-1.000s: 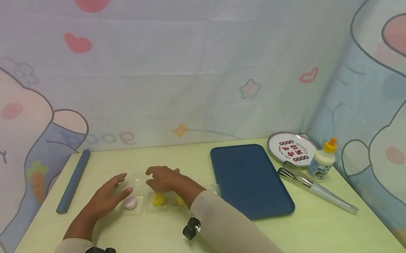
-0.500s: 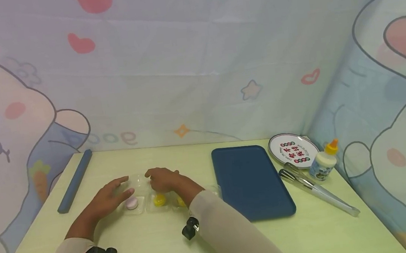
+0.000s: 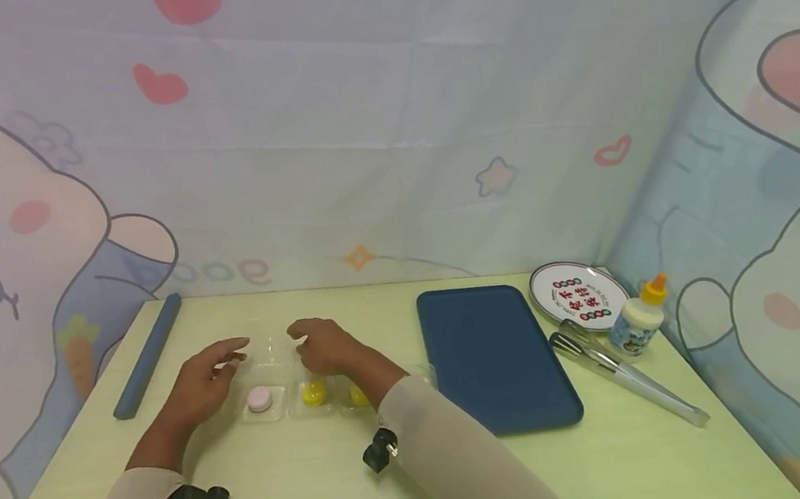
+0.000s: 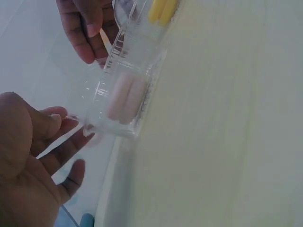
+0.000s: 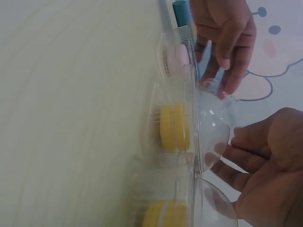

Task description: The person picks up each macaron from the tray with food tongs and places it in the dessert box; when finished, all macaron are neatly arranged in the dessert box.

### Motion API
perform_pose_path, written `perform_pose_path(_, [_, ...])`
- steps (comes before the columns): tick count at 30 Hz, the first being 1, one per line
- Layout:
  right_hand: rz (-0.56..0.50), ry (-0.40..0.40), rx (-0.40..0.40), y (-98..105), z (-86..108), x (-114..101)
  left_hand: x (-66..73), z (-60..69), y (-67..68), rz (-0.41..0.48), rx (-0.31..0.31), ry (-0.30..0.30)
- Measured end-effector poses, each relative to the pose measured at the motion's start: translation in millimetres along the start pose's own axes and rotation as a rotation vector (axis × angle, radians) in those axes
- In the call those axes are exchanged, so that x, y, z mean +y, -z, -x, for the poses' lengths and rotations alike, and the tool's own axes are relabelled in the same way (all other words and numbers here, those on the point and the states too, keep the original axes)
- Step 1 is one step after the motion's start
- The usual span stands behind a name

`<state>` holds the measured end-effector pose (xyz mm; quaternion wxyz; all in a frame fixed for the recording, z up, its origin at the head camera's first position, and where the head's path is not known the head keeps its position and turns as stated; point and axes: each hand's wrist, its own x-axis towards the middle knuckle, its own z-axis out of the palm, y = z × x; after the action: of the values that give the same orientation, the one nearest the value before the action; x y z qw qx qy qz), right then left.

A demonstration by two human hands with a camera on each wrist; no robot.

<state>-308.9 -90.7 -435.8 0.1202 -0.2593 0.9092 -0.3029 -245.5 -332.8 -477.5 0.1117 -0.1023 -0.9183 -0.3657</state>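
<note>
A pink macaron (image 3: pixel 259 399) sits in a clear plastic box (image 4: pixel 137 128). My left hand (image 3: pixel 197 388) pinches the raised clear lid (image 4: pixel 94 92) of that box between thumb and fingertips. To its right, a yellow macaron (image 3: pixel 314 393) lies in a second box whose domed lid (image 5: pixel 213 125) stands tipped back. My right hand (image 3: pixel 325 347) is behind this box; its loosely extended fingers (image 5: pixel 241 158) are at the dome, and I cannot tell if they touch it. Another yellow macaron (image 5: pixel 165 213) is in a third box, partly hidden by the right forearm in the head view.
A dark blue tray (image 3: pixel 493 354) lies right of the boxes. Beyond it are a patterned plate (image 3: pixel 576 295), metal tongs (image 3: pixel 629 376) and a glue-type bottle (image 3: pixel 634 324) with a yellow cap. A blue-grey rod (image 3: pixel 149 356) lies along the table's left edge.
My left hand has risen slightly and drawn back left, uncovering the pink macaron; its fingertips now meet the lid. My right hand has shifted slightly up and away.
</note>
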Motion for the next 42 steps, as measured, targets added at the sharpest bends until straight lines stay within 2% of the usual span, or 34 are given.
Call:
perform_pose_path(5, [-0.132,0.055,0.121,-2,0.9,3,6.1,-1.2,0.5,-0.044,0.151,-0.040])
perform_pose_path(7, [-0.182,0.071,0.169,-2,2.1,3,8.8,-1.1,1.4,-0.029,0.184,-0.036])
perform_pose_path(10, [-0.242,0.088,0.224,0,5.1,1,13.2,-0.5,3.9,0.008,0.197,-0.017])
perform_pose_path(16, [-0.312,0.114,0.290,3,11.4,-2,19.3,-1.2,7.9,0.100,0.167,0.017])
perform_pose_path(20, [-0.318,0.158,0.303,3,13.4,-1,20.9,-1.8,8.3,0.166,0.149,0.025])
perform_pose_path(24, [-0.299,0.189,0.291,3,14.7,0,21.1,-1.4,8.5,0.133,0.165,-0.006])
perform_pose_path(28, [-0.300,0.216,0.232,3,16.9,1,21.0,-0.4,9.8,0.082,0.179,-0.053])
perform_pose_path(30, [-0.309,0.229,0.209,3,18.6,2,21.6,-0.6,11.1,0.085,0.173,-0.063])
perform_pose_path(34, [-0.316,0.248,0.205,5,22.3,3,24.0,-0.4,15.8,0.101,0.119,-0.037])
perform_pose_path(37, [-0.280,0.236,0.212,6,24.1,4,25.9,1.3,20.1,0.109,0.064,-0.005])
perform_pose_path(39, [-0.246,0.218,0.210,6,24.6,5,25.8,3.2,22.1,0.123,0.040,-0.011])
perform_pose_path(42, [-0.214,0.199,0.196,5,25.2,7,22.5,4.8,23.4,0.174,0.017,-0.071])
